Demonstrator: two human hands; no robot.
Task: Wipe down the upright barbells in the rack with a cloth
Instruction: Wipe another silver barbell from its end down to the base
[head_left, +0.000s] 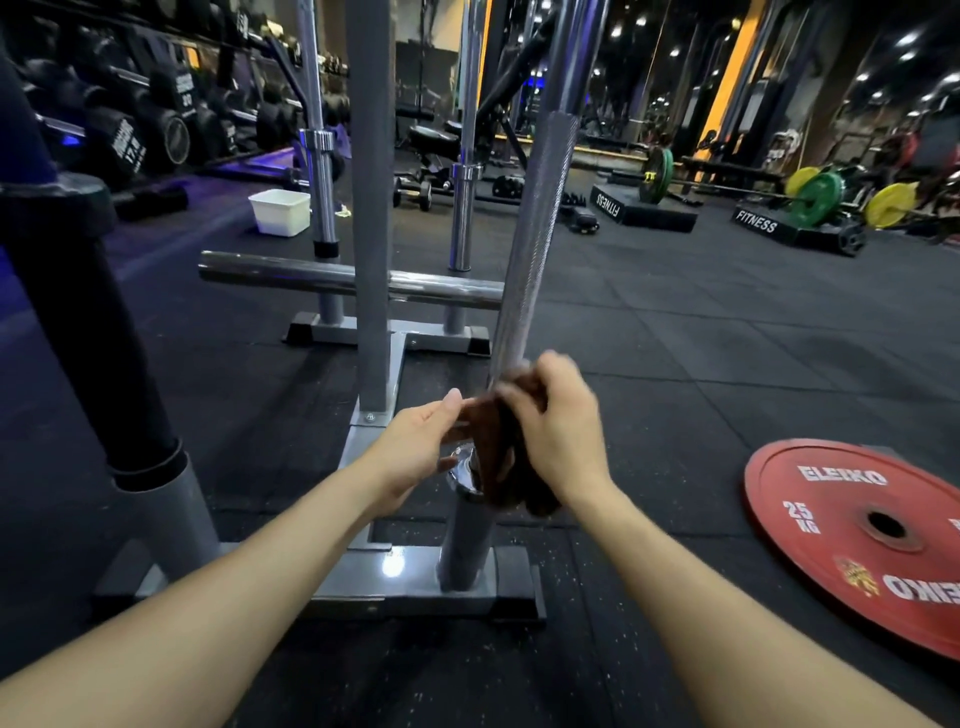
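A knurled steel barbell stands upright in the near right tube of a grey floor rack. A dark brown cloth is wrapped round its lower shaft, just above the collar. My right hand grips the cloth against the bar from the right. My left hand pinches the cloth's left edge between thumb and fingers. Two more upright barbells stand in the rack's far tubes. The cloth hides the bar's lowest stretch.
The rack's grey centre post rises just left of my hands, with a horizontal bar behind it. A black padded post leans at left. A red 25 kg plate lies on the rubber floor at right. A white tub sits beyond.
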